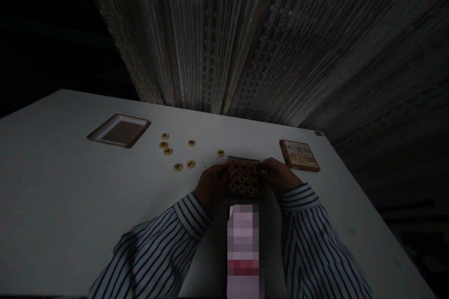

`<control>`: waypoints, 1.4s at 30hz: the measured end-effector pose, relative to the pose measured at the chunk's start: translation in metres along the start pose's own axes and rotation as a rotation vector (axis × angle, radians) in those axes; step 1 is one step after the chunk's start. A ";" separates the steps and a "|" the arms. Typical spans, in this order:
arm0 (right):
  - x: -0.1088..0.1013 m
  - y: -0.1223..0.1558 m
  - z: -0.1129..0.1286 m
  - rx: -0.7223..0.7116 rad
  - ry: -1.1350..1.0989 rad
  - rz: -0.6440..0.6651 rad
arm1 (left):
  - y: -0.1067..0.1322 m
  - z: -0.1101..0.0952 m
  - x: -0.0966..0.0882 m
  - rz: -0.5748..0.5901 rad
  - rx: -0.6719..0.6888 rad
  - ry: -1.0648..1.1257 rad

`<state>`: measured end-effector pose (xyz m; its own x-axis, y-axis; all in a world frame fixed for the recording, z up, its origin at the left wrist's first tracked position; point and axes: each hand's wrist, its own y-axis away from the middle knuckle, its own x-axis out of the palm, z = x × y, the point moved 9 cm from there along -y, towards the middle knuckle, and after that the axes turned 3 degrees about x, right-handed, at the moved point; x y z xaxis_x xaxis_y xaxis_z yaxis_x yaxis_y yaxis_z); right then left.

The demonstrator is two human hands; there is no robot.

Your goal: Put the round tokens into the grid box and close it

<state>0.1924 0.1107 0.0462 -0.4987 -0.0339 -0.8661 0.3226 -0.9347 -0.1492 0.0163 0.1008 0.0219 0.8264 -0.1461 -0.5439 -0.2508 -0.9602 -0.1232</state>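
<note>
A small square board [243, 177] filled with round wooden pieces lies on the white table [63, 196] in front of me. My left hand [211, 184] curls against the board's left side. My right hand [279, 174] curls against its right side, fingers bent over the top edge. Several loose round wooden discs [178, 167] marked with dark symbols lie scattered on the table to the left of the board; the nearest disc [220, 153] sits just beyond the left hand. Both sleeves are white with blue stripes.
An empty shallow box tray [119, 131] rests at the far left of the table. A printed box lid [299, 154] lies at the far right. A tall stack of ribbed material [266, 37] rises behind the table. A blurred patch [243, 250] covers the lower centre.
</note>
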 end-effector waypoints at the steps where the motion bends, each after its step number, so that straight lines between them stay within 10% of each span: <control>1: 0.000 0.000 0.000 0.003 0.002 0.006 | 0.000 0.001 0.001 0.002 0.000 0.000; 42: 0.003 0.001 -0.002 0.043 0.054 0.076 | -0.001 0.003 0.000 -0.010 -0.018 -0.035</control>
<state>0.1929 0.1107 0.0422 -0.4299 -0.0872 -0.8987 0.3222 -0.9446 -0.0625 0.0152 0.1022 0.0193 0.8108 -0.1283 -0.5711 -0.2331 -0.9657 -0.1140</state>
